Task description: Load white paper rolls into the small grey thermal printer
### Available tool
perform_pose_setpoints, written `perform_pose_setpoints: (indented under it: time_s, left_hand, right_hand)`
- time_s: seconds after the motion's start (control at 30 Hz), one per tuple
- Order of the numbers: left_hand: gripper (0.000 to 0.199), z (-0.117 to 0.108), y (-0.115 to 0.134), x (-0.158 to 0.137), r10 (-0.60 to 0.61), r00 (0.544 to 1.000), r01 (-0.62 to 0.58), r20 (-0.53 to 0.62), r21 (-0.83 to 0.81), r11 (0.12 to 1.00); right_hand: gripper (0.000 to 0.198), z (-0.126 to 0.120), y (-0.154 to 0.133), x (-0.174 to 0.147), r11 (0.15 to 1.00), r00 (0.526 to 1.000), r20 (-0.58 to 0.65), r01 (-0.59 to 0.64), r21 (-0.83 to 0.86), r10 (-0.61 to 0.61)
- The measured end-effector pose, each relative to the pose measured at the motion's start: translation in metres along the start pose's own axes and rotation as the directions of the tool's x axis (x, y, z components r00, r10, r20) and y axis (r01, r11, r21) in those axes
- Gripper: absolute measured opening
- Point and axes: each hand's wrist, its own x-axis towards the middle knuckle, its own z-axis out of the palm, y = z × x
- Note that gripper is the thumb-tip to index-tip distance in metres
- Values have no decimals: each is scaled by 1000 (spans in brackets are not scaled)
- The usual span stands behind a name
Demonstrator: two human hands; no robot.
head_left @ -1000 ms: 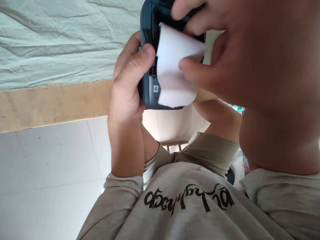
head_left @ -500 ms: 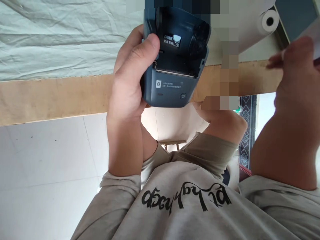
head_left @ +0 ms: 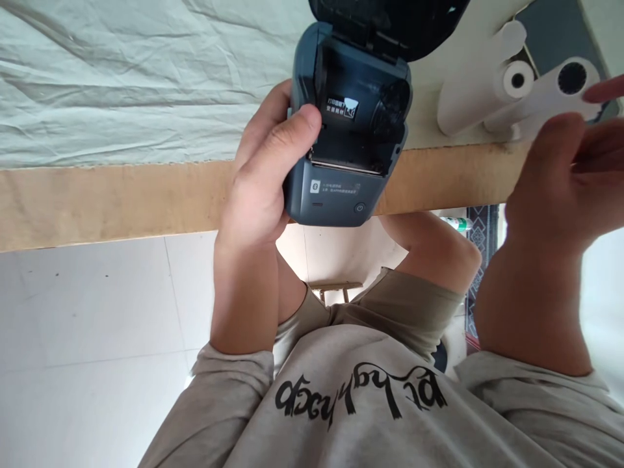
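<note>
My left hand (head_left: 263,162) is wrapped round a dark blue label printer (head_left: 336,201), thumb pressed over its side edge. The printer's black lid (head_left: 390,26) is swung back, baring a hollow compartment with a small white label inside. A Bluetooth mark and a power button show on its front face. At the right, my right hand (head_left: 570,175) holds nothing that I can see; its fingers are apart and partly cut off by the frame. One fingertip overlaps the edge of a white roll (head_left: 531,101) with a dark core; I cannot tell whether it touches.
A second white roll (head_left: 468,97) stands beside the first, with another white rounded end (head_left: 513,36) behind. A dark grey flat object (head_left: 556,29) lies at the back right. Creased pale green cloth (head_left: 146,78) covers the table, whose wooden edge (head_left: 121,201) runs before me.
The white roll with the dark core now stands near my right hand, which has moved slightly left and down. The printer sits slightly lower in view, and its raised lid is now visible.
</note>
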Motion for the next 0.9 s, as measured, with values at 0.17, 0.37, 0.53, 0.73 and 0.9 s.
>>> perform_pose_setpoints:
  time_s: [0.17,0.37,0.53,0.73,0.9]
  left_hand:
    - [19,2,-6,-1,53,997,-55,-54,-34,998]
    - [17,4,-8,-2,108,992,-111,-60,-50,993]
    - [18,2,-7,-2,98,995,-98,-17,-47,994]
    - [15,0,2,-3,50,998,-49,25,-61,997]
    - [13,0,-1,-2,64,998,-64,-1,-89,994]
  right_hand:
    - [44,11,-6,2,976,968,216,164,-144,-130]
    - [46,16,-2,-3,987,947,304,139,-86,-107]
    - [42,16,-2,-16,981,910,374,196,-5,-180]
    - [36,19,2,-13,966,882,415,256,-29,-222]
    - [47,16,3,-18,965,866,428,254,68,-258]
